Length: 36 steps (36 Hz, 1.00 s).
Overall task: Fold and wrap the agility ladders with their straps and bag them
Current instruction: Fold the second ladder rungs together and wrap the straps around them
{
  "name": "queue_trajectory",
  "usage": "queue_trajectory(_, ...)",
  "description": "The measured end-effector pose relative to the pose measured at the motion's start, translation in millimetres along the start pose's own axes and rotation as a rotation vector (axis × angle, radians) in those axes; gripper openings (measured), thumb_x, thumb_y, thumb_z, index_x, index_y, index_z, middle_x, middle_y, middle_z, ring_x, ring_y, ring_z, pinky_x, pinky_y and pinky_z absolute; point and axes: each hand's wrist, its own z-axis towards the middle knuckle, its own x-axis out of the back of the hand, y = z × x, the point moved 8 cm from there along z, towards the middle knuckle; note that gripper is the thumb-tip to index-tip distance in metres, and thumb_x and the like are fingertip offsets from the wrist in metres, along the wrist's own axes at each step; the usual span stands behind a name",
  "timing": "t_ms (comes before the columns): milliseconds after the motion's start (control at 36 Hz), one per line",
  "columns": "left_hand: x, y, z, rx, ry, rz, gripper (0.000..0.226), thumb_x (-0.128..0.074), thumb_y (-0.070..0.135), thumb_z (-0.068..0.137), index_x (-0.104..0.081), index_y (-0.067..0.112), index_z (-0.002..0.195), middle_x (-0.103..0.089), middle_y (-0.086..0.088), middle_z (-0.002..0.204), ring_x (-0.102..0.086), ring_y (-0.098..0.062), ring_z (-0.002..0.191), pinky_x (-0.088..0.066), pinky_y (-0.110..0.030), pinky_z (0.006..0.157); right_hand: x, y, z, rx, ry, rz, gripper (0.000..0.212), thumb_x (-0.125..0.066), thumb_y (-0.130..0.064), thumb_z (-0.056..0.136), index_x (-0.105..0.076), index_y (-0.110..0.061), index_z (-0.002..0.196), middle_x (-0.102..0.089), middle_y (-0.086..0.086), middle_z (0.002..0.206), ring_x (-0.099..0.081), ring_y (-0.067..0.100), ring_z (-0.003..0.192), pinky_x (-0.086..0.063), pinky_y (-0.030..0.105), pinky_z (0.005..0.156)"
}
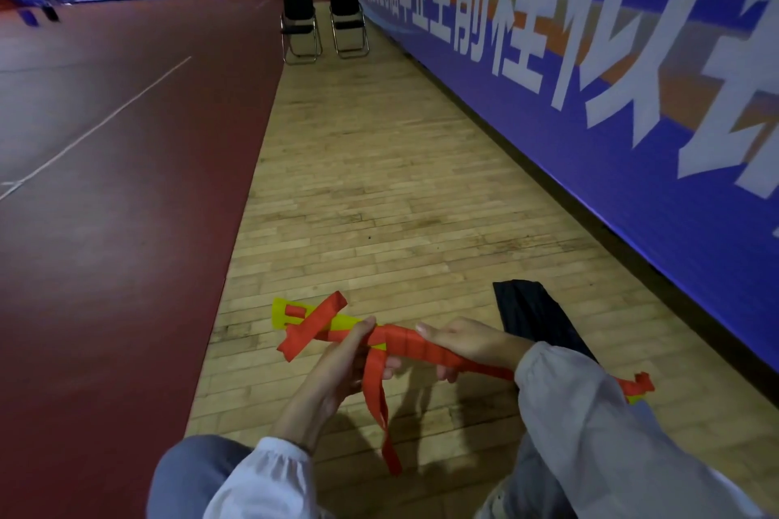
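A folded agility ladder (404, 343), a bundle of yellow rungs wound in red strap, is held level above the wooden floor. My right hand (472, 346) grips the bundle's right half from above. My left hand (341, 362) holds the red strap (377, 396) where it crosses the bundle, and a loose tail of it hangs down. Another strap end sticks up over the yellow rung ends (282, 314) on the left. The bundle's far end (638, 386) shows past my right sleeve. A black bag (535, 318) lies flat on the floor behind my right hand.
A long blue banner wall (590, 97) runs along the right. Two black folding chairs (322, 19) stand further ahead. Dark red court flooring (105, 181) lies to the left of the wooden strip (379, 181). My knees are at the bottom edge.
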Motion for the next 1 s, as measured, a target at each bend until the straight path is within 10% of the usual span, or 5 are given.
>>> queue_trajectory(444, 10.4, 2.0, -3.1, 0.072, 0.077, 0.097, 0.065, -0.047, 0.070, 0.083, -0.072, 0.010, 0.089, -0.074, -0.007, 0.083, -0.064, -0.012, 0.062, -0.046, -0.027, 0.067, 17.9, 9.8, 10.1, 0.079, 0.245, -0.047, 0.044, -0.056, -0.062, 0.086, -0.064, -0.022, 0.070, -0.060, -0.005, 0.060, -0.055, 0.006, 0.056, -0.042, 0.022, 0.062)
queue_trajectory(1000, 8.1, 7.6, 0.2, -0.030, 0.111, -0.027, 0.024, -0.050, 0.026, 0.097, -0.066, 0.011, 0.087, -0.075, -0.003, 0.076, -0.065, -0.007, 0.056, -0.043, -0.025, 0.067, 27.4, 11.8, 7.8, 0.054, 0.360, -0.208, 0.042, -0.070, -0.058, 0.078, -0.062, -0.020, 0.096, -0.058, -0.012, 0.080, -0.055, 0.003, 0.073, -0.039, 0.019, 0.062)
